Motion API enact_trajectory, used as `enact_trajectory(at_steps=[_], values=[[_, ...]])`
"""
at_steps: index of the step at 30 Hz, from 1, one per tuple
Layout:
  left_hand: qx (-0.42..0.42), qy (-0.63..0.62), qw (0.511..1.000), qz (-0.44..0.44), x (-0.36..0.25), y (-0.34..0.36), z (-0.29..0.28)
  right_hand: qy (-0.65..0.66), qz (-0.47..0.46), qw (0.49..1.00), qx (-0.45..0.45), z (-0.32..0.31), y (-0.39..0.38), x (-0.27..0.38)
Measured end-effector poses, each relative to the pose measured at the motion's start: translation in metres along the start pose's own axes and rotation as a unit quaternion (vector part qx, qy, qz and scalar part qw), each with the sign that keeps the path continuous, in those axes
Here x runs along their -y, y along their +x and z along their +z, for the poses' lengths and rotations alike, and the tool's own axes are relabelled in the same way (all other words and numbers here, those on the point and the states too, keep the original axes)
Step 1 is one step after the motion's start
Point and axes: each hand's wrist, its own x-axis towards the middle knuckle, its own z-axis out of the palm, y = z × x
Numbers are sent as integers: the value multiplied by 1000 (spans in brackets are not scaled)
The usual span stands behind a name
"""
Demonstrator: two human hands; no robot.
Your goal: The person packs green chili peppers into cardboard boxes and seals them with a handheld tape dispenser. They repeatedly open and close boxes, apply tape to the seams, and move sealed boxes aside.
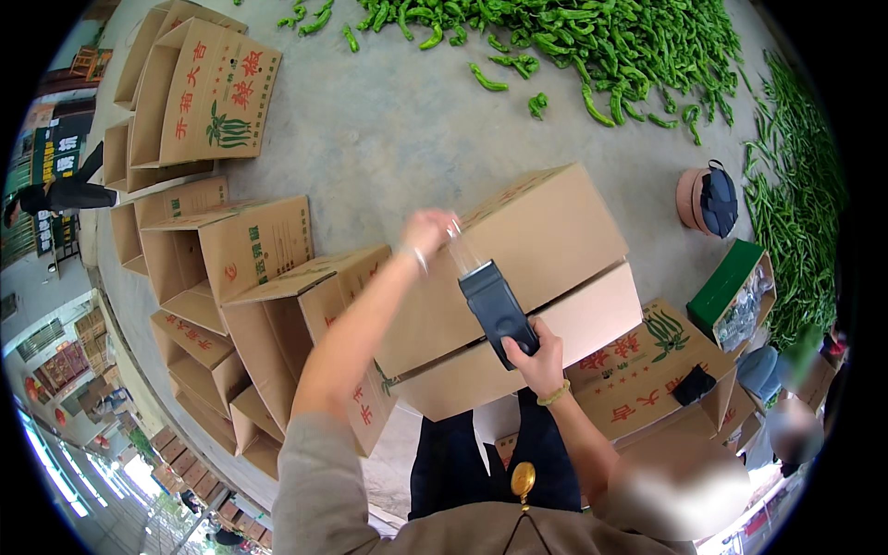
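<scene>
1. Right hand point(536, 356): fingers and thumb closed around a dark tape dispenser point(499, 310), held over the box top.
2. Left hand point(428, 233): fingertips pinched on the end of a clear tape strip point(466, 252), which runs to the dispenser's front end. Can't tell if the strip touches cardboard.
3. Box point(546, 222): brown cardboard, right in front of the person, below both hands. Top flaps folded in, narrow dark gap between them.
4. Left side: open cartons point(264, 240), several stacked, printed red and green.
5. Right side: printed carton point(638, 370) with a dark cloth point(694, 384) on it; green box point(729, 289) beyond, near a round stool point(689, 196).
6. Far side: big heap of green peppers point(638, 46) on a concrete floor point(370, 120).
</scene>
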Motion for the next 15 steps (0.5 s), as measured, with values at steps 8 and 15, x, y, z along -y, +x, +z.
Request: enact_trajectory(at_steps=[8, 15], values=[[155, 237, 957, -64, 125, 132, 3, -103, 20, 994, -18, 34, 39, 24], [-93, 455, 873, 147, 30, -33, -11, -121, 23, 992, -43, 29, 42, 20]])
